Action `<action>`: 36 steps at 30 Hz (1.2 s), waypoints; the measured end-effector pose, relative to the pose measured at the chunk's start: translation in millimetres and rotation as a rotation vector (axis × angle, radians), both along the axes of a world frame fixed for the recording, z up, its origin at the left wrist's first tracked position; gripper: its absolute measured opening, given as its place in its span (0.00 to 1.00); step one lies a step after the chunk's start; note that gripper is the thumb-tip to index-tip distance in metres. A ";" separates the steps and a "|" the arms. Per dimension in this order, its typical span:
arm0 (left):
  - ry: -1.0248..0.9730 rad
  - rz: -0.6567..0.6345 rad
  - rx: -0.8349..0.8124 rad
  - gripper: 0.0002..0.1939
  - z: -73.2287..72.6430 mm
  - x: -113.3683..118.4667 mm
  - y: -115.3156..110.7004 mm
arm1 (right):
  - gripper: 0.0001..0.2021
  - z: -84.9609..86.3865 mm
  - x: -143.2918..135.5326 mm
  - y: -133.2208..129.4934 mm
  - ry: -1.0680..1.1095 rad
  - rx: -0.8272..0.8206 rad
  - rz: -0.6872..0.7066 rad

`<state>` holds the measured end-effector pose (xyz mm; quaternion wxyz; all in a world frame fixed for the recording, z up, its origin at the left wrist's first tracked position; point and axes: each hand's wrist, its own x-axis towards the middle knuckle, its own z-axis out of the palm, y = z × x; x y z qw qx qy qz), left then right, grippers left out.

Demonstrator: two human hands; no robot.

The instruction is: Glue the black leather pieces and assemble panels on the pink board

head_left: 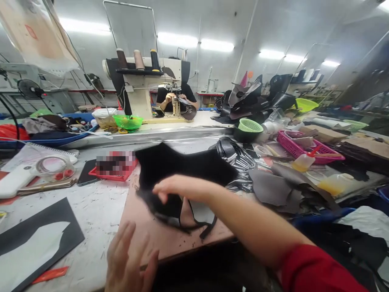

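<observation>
A black, cut-out piece of leather-like material [185, 164] spreads over a pinkish work board [136, 217], its lower left side smeared by motion. Reaching across from the right, my right hand [170, 187] has its fingers bent down onto that piece and seems to grip it; the fingertips are partly lost against the black. A strap-like strip [208, 231] curves out below my wrist. Near the board's front left edge, my left hand [129, 257] is raised with spread fingers and holds nothing.
A red tray [121, 172] with blurred-out contents sits left of the board. Stacked black pieces [232, 152], brown sheets [270, 186], a pink basket [310, 148] and glue bottles [304, 161] crowd the right. Beyond, a person works at a sewing machine [139, 93].
</observation>
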<state>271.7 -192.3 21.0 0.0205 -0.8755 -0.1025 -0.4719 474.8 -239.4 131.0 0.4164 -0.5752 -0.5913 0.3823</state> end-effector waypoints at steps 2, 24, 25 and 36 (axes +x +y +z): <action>0.116 -0.061 0.212 0.34 -3.1 8.1 8.9 | 0.14 -22.4 3.1 19.7 -0.079 -0.028 0.128; 0.386 -0.114 -0.075 0.23 -48.8 109.0 134.7 | 0.21 -74.4 252.1 -48.6 -0.750 -0.299 -1.478; 0.348 -0.115 -0.079 0.23 -45.0 103.4 123.1 | 0.22 -69.6 243.0 -51.8 -0.783 -0.254 -1.500; 0.361 -0.337 0.121 0.21 -13.8 52.6 -17.9 | 0.21 -158.5 -0.9 -124.6 -0.982 0.654 -0.180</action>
